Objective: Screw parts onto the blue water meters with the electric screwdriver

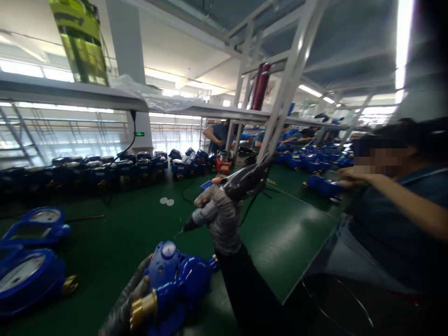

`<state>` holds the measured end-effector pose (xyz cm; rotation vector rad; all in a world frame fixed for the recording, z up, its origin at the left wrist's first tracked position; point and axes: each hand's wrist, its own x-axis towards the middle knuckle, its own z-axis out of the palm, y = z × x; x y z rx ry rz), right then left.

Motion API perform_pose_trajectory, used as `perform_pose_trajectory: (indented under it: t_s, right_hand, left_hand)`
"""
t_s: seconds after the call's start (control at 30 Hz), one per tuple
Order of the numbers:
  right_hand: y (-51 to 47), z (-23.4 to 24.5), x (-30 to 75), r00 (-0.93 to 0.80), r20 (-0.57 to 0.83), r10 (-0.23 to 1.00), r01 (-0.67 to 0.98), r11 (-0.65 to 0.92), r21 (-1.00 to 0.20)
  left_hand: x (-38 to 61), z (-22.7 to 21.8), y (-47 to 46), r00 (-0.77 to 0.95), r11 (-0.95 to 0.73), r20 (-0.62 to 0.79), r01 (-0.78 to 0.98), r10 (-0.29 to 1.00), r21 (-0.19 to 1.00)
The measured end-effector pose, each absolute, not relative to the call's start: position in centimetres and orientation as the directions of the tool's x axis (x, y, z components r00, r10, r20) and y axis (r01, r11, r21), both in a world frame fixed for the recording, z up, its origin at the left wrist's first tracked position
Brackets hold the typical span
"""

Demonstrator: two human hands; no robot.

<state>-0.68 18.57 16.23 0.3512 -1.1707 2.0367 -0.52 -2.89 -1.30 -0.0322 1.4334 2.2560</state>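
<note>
My left hand [128, 301], in a grey glove, grips a blue water meter [175, 280] by its brass fitting at the bottom of the head view. My right hand [220, 217], also gloved, is closed around a powered screwdriver [234, 189] that hangs on a cable from above. Its bit points down and left, a little above the meter and not touching it.
Two more blue meters [31, 261] lie at the left on the green table [115, 224]. A long row of meters [115, 170] lines the far edge. Two white discs [167, 201] lie mid-table. A co-worker in blue [392, 210] sits close on the right; others work farther back.
</note>
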Motion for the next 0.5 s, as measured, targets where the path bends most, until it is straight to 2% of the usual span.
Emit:
perform_pose_trajectory:
  t_s: [0.1,0.23,0.5]
  right_hand:
    - [17.0,15.9,-1.8,-0.672,0.586,0.452,-0.737,-0.335,-0.587]
    - [15.1,15.2,-2.8,-0.726,0.561,0.397,-0.684,-0.332,-0.65]
    - [14.4,15.5,-2.6,-0.786,0.53,0.319,-0.617,-0.351,-0.704]
  left_hand:
    - [2.1,-0.9,-5.7,-0.902,-0.302,-0.205,-0.331,0.38,0.894]
    - [2.2,0.7,-5.1,-0.863,-0.317,-0.191,-0.365,0.467,0.875]
    - [2.0,1.1,-6.2,-0.848,-0.356,-0.202,-0.407,0.49,0.841]
